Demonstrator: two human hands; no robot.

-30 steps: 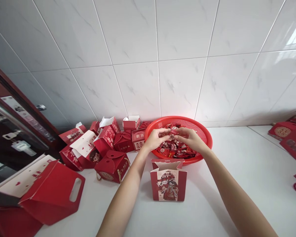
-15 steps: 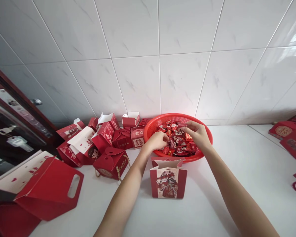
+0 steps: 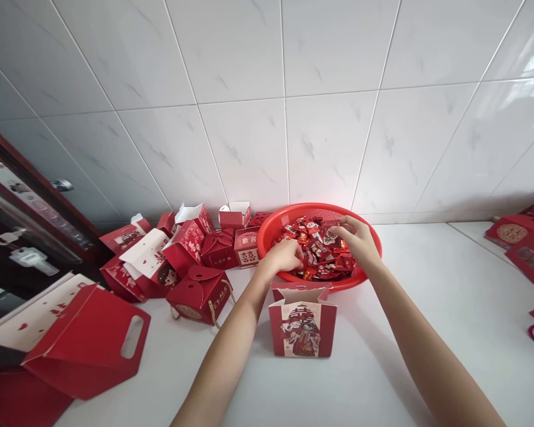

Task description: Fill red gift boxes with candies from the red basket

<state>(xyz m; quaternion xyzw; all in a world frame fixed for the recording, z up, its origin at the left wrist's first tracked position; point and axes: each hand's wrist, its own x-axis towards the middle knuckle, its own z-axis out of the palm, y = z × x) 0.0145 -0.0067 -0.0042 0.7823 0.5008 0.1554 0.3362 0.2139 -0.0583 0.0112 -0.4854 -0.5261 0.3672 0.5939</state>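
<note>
A red plastic basket holds a heap of red-wrapped candies. Over the left side of the heap is my left hand, its fingers curled down among the wrappers; what they hold, if anything, is hidden. My right hand is at the right side of the heap, thumb and forefinger closed on a dark red candy. In front of the basket, between my forearms, an open-topped red box with a printed figure stands upright on the white surface.
Several red gift boxes crowd the left side, with a large handled box nearest. More red boxes lie at the far right. A tiled wall rises behind, and keys hang at a dark cabinet.
Both hands stay over the candies with only small finger movements. The view has shifted slightly.
</note>
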